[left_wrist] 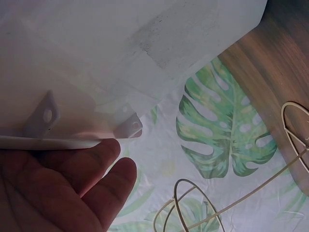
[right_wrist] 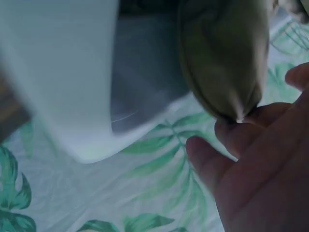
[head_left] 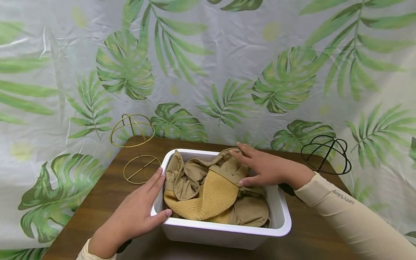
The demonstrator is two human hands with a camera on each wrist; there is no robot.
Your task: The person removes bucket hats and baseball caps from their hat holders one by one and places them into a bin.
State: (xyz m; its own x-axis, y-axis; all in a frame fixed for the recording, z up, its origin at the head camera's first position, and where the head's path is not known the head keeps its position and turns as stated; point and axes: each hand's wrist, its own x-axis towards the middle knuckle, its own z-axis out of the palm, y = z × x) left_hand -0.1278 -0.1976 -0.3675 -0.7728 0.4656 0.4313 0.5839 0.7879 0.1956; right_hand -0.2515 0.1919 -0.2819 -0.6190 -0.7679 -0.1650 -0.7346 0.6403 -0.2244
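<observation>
A white plastic tub (head_left: 282, 216) sits on the table, holding a heap of soft tan fabric with piped edges and a mustard woven-textured panel (head_left: 212, 196). What kind of article the fabric (head_left: 250, 209) is, I cannot tell. My left hand (head_left: 134, 211) rests against the tub's left rim, fingers extended along it and thumb over the front corner. Its fingertips (left_wrist: 126, 169) show beside the rim's underside in the left wrist view. My right hand (head_left: 268, 168) touches the fabric near the back right, fingers mostly straight; in the right wrist view its fingertips meet a tan corner (right_wrist: 234, 104).
At the back left stands a gold wire dome stand (head_left: 132, 131) with a ring base (head_left: 142, 156). A black wire dome stand (head_left: 331, 153) is at the back right. Behind the brown wooden table (head_left: 112, 184) hangs a leaf-patterned sheet (head_left: 227, 50).
</observation>
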